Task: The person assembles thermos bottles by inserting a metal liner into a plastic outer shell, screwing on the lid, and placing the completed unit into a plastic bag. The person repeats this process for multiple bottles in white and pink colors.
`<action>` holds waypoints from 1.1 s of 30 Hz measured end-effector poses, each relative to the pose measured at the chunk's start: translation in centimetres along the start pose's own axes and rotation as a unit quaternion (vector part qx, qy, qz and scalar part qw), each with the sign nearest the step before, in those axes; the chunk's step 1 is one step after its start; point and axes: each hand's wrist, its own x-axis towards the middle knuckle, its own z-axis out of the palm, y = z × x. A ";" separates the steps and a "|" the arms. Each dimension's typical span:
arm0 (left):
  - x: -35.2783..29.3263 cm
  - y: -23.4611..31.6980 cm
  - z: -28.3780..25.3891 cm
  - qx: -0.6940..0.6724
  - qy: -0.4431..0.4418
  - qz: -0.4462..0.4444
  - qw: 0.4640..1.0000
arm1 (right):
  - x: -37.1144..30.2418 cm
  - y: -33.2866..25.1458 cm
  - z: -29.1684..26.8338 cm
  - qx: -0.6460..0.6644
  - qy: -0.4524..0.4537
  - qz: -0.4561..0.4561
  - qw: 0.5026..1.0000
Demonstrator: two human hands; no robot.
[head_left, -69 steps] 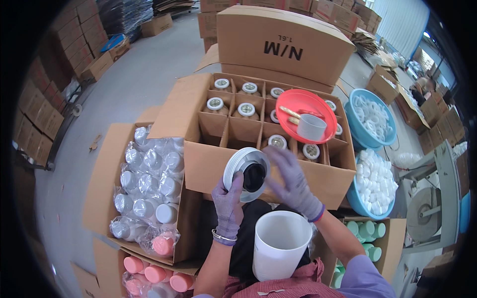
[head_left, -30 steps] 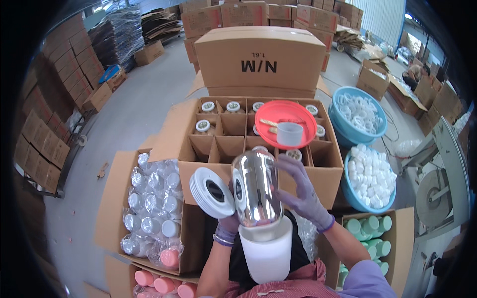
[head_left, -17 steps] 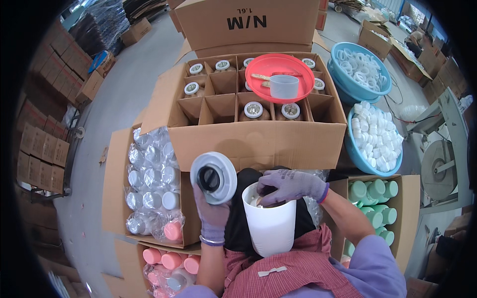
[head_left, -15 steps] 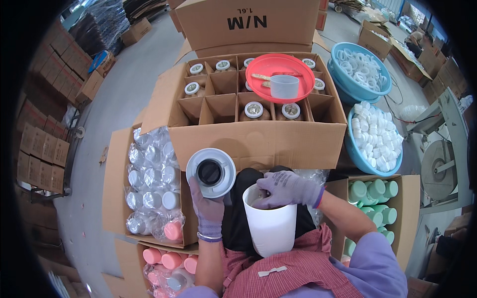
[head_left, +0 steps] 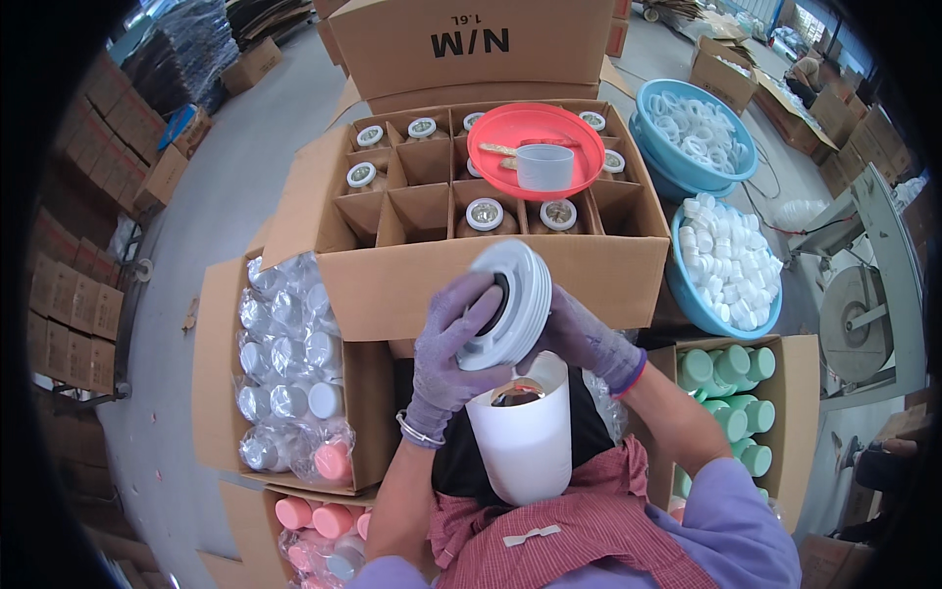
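Observation:
My left hand (head_left: 453,339), in a grey-purple glove, grips a round light grey threaded cap (head_left: 520,312) with a black centre. It is tilted on edge above my lap, its threads facing right. My right hand (head_left: 594,344), gloved too, is at the cap's right side; its fingertips are hidden behind the cap. Below both hands a white tapered flask body (head_left: 522,447) stands between my thighs, leaning slightly. Through its open top a shiny, mirror-like surface (head_left: 517,395) shows inside.
Ahead stands a divided carton (head_left: 491,285) of capped bottles, with a red plate (head_left: 500,177) and cup (head_left: 545,167) on top. Blue basins hold rings (head_left: 699,133) and white caps (head_left: 731,260). Open cartons of wrapped bottles (head_left: 289,358) and green-capped bottles (head_left: 731,368) flank me.
My right hand has left the flask's mouth and moved up beside the cap. My left hand has brought the cap right and up, turning it on edge. The view has shifted slightly.

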 end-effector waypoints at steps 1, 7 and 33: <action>-1.1 -0.7 -0.5 -0.057 -0.022 -0.042 0.997 | -0.3 0.2 -1.4 0.024 -0.013 0.085 0.996; -3.4 -2.1 -1.4 -0.144 -0.189 -0.150 0.960 | -3.0 4.9 -5.5 -0.253 0.138 -0.080 0.954; -6.5 -4.0 7.5 -0.010 -0.177 -0.020 0.984 | -15.1 -0.8 0.8 -0.517 -0.042 -0.288 0.805</action>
